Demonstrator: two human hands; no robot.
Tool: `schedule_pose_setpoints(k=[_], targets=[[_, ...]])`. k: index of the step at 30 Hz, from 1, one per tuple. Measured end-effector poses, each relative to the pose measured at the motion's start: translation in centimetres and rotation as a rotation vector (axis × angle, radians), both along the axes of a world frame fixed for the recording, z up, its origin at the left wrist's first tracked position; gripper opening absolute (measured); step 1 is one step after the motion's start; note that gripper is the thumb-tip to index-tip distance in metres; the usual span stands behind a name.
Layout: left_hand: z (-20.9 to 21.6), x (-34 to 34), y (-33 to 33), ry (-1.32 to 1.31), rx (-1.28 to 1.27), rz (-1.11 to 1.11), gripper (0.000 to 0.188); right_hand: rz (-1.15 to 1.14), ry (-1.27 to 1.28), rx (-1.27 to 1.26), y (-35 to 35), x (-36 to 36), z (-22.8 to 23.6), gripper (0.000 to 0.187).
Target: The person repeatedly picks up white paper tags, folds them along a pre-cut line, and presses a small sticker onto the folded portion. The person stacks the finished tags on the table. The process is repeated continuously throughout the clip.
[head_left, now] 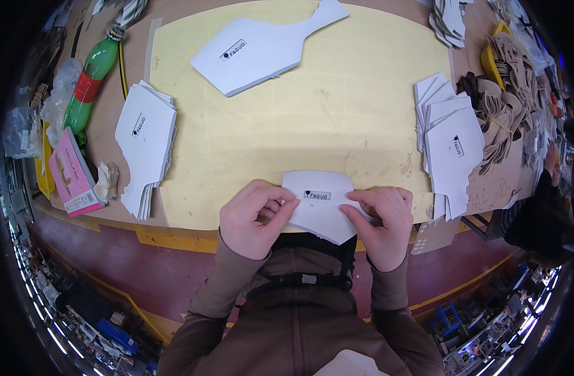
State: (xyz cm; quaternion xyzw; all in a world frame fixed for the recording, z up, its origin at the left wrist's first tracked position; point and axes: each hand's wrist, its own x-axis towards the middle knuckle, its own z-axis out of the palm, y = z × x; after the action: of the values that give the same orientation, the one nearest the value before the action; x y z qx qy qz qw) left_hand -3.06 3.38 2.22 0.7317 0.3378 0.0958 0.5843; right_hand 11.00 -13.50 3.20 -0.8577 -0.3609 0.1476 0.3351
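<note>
Between my hands, at the table's near edge, is a white cut piece (pixel 321 216) with a printed label on its face and a ragged lower edge. My left hand (pixel 252 216) pinches its left side between thumb and fingers. On the opposite side, my right hand (pixel 384 222) grips the right edge the same way. Farther up the yellow work sheet (pixel 337 125) lies a stack of larger white cut pieces (pixel 262 53) with a narrow arm toward the upper right.
Stacks of white pieces lie at the left (pixel 150 131) and right (pixel 453 135). Left stand a green bottle (pixel 94 75) and a pink booklet (pixel 73 172). Bundled beige strips (pixel 503 106) lie by a yellow bin (pixel 489 62). Another person's dark sleeve (pixel 531 216) shows at far right.
</note>
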Motion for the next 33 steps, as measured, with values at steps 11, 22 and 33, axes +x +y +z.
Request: schedule_pose_setpoints(k=[11, 22, 33], targets=[[0.5, 0.2, 0.3, 0.046, 0.289, -0.258, 0.034, 0.05, -0.065, 0.029, -0.1, 0.1, -0.3, 0.02], [1.0, 0.5, 0.1, 0.071, 0.395, -0.318, 0.044, 0.048, -0.072, 0.019, -0.2, -0.1, -0.3, 0.019], [0.3, 0.5, 0.1, 0.033, 0.301, -0.214, 0.017, 0.071, -0.123, -0.012, 0.0, -0.3, -0.2, 0.021]])
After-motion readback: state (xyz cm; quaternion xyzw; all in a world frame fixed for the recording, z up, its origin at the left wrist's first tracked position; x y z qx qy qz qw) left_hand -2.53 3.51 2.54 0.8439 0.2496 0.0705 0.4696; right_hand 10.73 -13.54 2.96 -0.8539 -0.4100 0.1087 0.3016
